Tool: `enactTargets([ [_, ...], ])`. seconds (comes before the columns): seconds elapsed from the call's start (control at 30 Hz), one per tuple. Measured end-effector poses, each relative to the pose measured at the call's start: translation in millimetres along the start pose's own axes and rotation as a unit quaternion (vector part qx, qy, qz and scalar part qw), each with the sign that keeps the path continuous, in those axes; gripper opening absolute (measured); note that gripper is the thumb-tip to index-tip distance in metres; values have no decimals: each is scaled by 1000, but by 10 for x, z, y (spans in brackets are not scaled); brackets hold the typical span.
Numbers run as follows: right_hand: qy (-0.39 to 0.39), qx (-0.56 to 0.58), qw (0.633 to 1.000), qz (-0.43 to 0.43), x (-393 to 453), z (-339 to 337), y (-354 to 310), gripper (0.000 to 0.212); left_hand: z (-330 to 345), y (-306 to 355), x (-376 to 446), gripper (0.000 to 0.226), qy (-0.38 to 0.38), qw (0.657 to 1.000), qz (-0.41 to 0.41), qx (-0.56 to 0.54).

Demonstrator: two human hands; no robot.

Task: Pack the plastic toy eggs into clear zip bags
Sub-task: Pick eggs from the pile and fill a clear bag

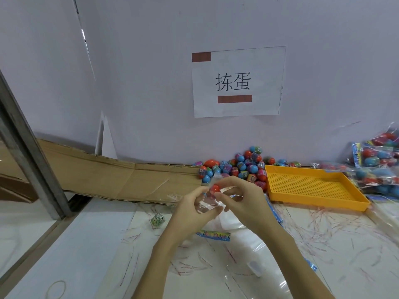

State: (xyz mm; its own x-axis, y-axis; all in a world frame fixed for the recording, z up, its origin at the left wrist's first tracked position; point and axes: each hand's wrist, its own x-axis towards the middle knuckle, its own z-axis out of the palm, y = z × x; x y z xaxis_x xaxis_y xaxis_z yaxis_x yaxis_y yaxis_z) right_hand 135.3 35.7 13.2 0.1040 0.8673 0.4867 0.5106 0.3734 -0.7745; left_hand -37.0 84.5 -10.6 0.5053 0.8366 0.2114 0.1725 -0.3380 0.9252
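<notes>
A red toy egg (pixel 215 188) sits at the mouth of a small clear zip bag (pixel 207 204), held above the table (pixel 90 244). The left hand (pixel 191 214) pinches the bag from below, its grip closed on the plastic; the right hand (pixel 241 203) pinches the egg and bag edge. Behind them a pile of eggs (pixel 239 169) lies against the wall, touching a yellow tray (pixel 313 186). Packed bags (pixel 375 167) are heaped at far right.

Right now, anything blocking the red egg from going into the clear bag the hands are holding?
Nothing visible. The red egg sits at the top of the clear bag, pinched between the left hand and right hand. No other object lies between egg and bag. Whether the bag mouth is fully open is hard to tell through the clear film.
</notes>
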Motion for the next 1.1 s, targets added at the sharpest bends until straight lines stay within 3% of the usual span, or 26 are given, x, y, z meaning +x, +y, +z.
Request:
enactTargets([
  [0.37, -60, -54, 997, -3, -6, 1, 83, 13, 42, -52, -11, 22, 31, 996, 34, 77],
  [0.6, -91, -15, 996, 5, -48, 125, 34, 21, 20, -13, -24, 37, 40, 992, 52, 108],
  [0.8, -115, -31, 992, 33, -56, 140, 63, 16, 29, 18, -41, 57, 40, 967, 99, 231],
  [0.97, -155, -13, 987, 39, -54, 112, 78, 17, 26, 44, -60, 58, 76, 941, 145, 298],
  [1.1, -140, 0, 990, 22, -49, 95, 49, 16, 23, 59, -50, 60, 108, 933, 170, 298],
])
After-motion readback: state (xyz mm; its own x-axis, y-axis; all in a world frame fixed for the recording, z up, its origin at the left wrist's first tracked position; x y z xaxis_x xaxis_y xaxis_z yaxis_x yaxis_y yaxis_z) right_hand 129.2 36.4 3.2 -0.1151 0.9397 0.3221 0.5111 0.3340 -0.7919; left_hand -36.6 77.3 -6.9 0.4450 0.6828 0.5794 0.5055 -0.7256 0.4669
